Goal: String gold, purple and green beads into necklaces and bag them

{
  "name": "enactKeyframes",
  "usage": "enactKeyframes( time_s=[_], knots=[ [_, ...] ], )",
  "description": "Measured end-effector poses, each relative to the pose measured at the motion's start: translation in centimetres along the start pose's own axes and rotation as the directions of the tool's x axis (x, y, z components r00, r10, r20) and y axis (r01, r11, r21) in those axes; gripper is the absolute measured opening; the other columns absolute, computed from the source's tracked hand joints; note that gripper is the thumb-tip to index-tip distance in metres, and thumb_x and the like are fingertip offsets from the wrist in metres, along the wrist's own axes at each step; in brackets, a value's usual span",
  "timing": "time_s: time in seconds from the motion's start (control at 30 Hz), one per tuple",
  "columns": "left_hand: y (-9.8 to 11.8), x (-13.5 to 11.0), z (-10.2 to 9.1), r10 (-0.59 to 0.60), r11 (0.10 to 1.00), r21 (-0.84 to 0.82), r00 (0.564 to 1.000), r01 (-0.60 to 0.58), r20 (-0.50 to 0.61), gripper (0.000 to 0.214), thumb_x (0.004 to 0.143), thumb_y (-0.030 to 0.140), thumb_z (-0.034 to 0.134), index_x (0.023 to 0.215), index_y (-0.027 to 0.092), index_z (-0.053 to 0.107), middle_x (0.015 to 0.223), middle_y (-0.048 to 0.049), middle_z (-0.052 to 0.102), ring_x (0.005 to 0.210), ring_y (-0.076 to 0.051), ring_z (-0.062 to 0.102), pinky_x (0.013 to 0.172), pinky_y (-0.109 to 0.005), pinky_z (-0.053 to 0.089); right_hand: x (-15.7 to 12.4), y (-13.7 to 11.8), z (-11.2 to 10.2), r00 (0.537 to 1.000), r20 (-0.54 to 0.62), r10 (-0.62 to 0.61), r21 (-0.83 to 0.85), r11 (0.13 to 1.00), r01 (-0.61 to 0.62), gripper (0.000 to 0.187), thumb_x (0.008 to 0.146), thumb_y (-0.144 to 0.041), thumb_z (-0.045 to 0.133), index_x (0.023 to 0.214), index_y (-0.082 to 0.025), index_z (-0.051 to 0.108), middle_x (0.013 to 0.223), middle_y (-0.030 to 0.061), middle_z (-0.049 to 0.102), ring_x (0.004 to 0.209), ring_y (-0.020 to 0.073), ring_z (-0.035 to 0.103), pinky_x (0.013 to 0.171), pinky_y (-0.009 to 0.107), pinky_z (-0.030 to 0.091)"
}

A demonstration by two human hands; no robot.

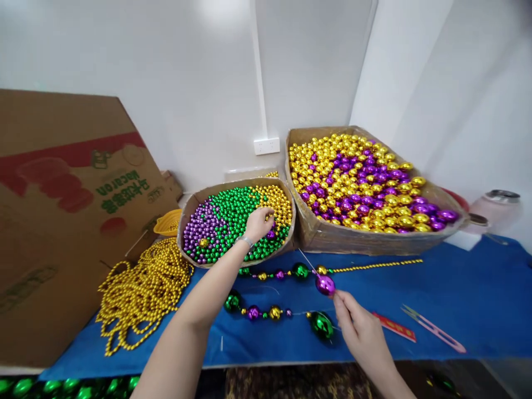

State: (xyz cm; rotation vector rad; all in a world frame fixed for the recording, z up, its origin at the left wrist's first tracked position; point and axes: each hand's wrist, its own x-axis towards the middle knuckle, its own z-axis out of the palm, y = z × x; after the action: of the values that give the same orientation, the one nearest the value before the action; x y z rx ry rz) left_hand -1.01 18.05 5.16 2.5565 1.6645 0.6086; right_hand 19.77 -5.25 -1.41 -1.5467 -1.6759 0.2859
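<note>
My left hand (258, 223) reaches into a shallow box (185, 219) of small beads. Its fingers are curled together over the gold beads (282, 204) on the right side, and whatever lies between them is hidden. In that box are also green beads (235, 206) and purple beads (208, 227). My right hand (361, 327) pinches a large shiny purple bead (325, 285) by its lower end, above the table. A thin needle or wire (306, 257) sticks up from that bead. Close by lie a large green bead (322, 325) and a strung row of mixed beads (275, 313).
A bigger box (353, 238) of gold and purple beads stands at the back right. Gold bead strands (145, 293) lie at left by a cardboard carton (54, 221) and a yellow basket (168, 221). Pink thread snips (436, 330) and a red strip (394, 327) rest on the blue cloth (465, 288).
</note>
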Motion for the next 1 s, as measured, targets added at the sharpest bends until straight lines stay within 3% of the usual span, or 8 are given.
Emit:
enactKeyframes(
  time_s=[0.13,0.23,0.4,0.57,0.77,0.9,0.97,1.0],
  knots=[
    [-3.1,-2.3,-0.9,-0.015,1.000,-0.012,0.996,0.016,0.087,0.026,0.084,0.023,0.047,0.100,0.017,0.066,0.083,-0.0022,0.069,0.074,-0.015,0.062,0.068,-0.023,0.045,-0.3,0.6,0.4,1.000,-0.017,-0.017,0.009,1.000,0.017,0.034,0.093,-0.042,0.033,0.092,-0.021,0.059,0.062,0.0029,0.067,0.052,0.0167,0.065,0.043,0.020,0.044],
    [-4.4,-4.1,-0.7,0.021,1.000,-0.014,0.980,-0.019,0.198,0.019,0.078,0.024,0.054,0.089,0.021,0.070,0.078,0.0002,0.070,0.071,-0.016,0.062,0.066,-0.023,0.045,-0.5,0.7,0.7,0.999,-0.026,-0.028,0.028,0.999,0.029,0.034,0.093,-0.043,0.033,0.091,-0.021,0.060,0.075,0.0053,0.071,0.060,0.0175,0.067,0.047,0.020,0.048],
    [-3.8,-6.1,0.3,0.044,0.999,-0.002,0.962,-0.046,0.268,0.021,0.076,0.025,0.056,0.093,0.024,0.069,0.096,-0.0049,0.068,0.090,-0.022,0.061,0.077,-0.030,0.045,-0.7,0.9,1.4,0.996,-0.055,-0.072,0.024,0.997,0.073,0.034,0.092,-0.043,0.035,0.091,-0.021,0.061,0.080,0.0059,0.072,0.068,0.0187,0.069,0.057,0.021,0.052],
    [-3.1,-6.7,1.5,0.053,0.998,-0.056,0.944,-0.037,0.325,0.022,0.066,0.018,0.066,0.087,0.026,0.067,0.095,-0.0061,0.066,0.098,-0.028,0.057,0.083,-0.035,0.044,-0.8,0.6,1.7,0.997,-0.040,-0.071,0.024,0.997,0.072,0.034,0.093,-0.042,0.034,0.093,-0.021,0.061,0.081,0.0063,0.072,0.070,0.0193,0.070,0.061,0.022,0.054],
    [-3.0,-7.4,1.4,0.012,0.960,-0.274,0.971,0.056,0.240,0.014,0.072,0.020,0.063,0.086,0.023,0.066,0.094,-0.0059,0.063,0.092,-0.023,0.059,0.087,-0.035,0.043,-1.1,0.2,2.1,0.996,0.002,-0.090,0.030,0.995,0.090,0.033,0.095,-0.039,0.033,0.093,-0.020,0.060,0.086,0.0072,0.072,0.071,0.0179,0.069,0.059,0.021,0.053],
    [-1.6,-8.6,0.4,-0.039,0.864,-0.492,0.988,0.108,0.148,0.032,0.090,0.037,0.041,0.103,0.016,0.061,0.099,-0.0090,0.063,0.085,-0.018,0.062,0.078,-0.031,0.049,-1.1,0.0,2.5,0.989,-0.019,-0.150,0.012,0.989,0.150,0.030,0.095,-0.035,0.034,0.094,-0.020,0.060,0.088,0.0068,0.072,0.073,0.0178,0.070,0.062,0.021,0.053],
    [-0.4,-9.5,-0.1,-0.054,0.689,-0.707,0.985,0.157,0.166,0.037,0.092,0.040,0.036,0.110,0.014,0.056,0.102,-0.0111,0.064,0.084,-0.017,0.064,0.076,-0.031,0.050,-1.0,-0.2,2.7,0.983,-0.033,-0.183,-0.004,0.983,0.183,0.029,0.095,-0.033,0.034,0.095,-0.020,0.059,0.086,0.0063,0.072,0.073,0.0177,0.070,0.063,0.022,0.053],
    [0.2,-10.0,-0.3,-0.061,0.529,-0.825,0.979,0.199,0.197,0.036,0.091,0.039,0.041,0.110,0.013,0.056,0.103,-0.0117,0.064,0.084,-0.017,0.064,0.076,-0.031,0.051,-0.9,-0.2,2.8,0.979,-0.042,-0.199,-0.015,0.980,0.198,0.029,0.095,-0.032,0.033,0.096,-0.019,0.059,0.085,0.0064,0.072,0.074,0.0178,0.070,0.064,0.023,0.054]
  ],
)
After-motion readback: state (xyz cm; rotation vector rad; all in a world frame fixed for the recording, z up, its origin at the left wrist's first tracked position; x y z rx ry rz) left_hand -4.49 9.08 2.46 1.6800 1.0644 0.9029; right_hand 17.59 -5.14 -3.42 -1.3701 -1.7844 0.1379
